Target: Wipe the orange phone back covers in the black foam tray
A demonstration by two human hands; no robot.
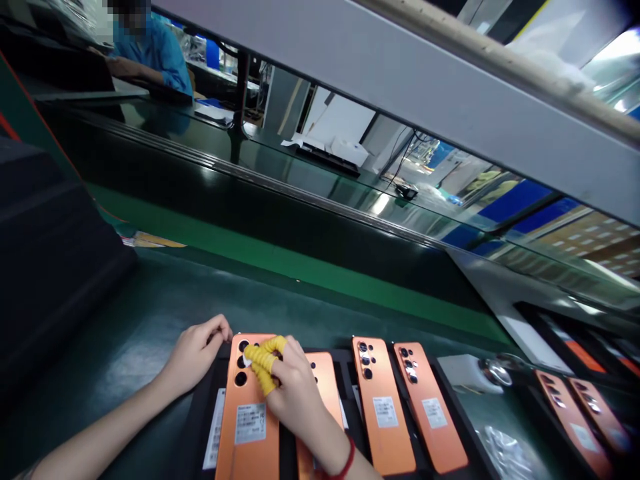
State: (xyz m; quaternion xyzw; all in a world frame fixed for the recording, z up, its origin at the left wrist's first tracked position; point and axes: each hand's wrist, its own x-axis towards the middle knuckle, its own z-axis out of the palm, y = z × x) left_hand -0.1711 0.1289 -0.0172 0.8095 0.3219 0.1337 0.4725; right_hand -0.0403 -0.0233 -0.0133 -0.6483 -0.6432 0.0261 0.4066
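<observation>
An orange phone (253, 440) lies back up, with dark round camera lenses and a white label. My left hand (197, 350) has its fingers curled together, their tips against the phone's upper left corner. Yellow coverings wrap several fingers of my right hand (295, 380). Those fingers are pinched on a small white piece (247, 361), perhaps a wipe, pressed at the camera lenses. Partly behind my right hand lies a second orange phone (325, 380). To the right are a third phone (384, 427) and a fourth phone (434, 420), both back up in a black tray (345, 373).
More orange phones (573, 420) lie farther right. Beside the tray are a white box (463, 373) and crumpled clear plastic (507, 453). A dark bulky object (55, 280) stands at left. Beyond a dark ledge, a person in blue (165, 57) sits; a grey beam (350, 73) crosses overhead.
</observation>
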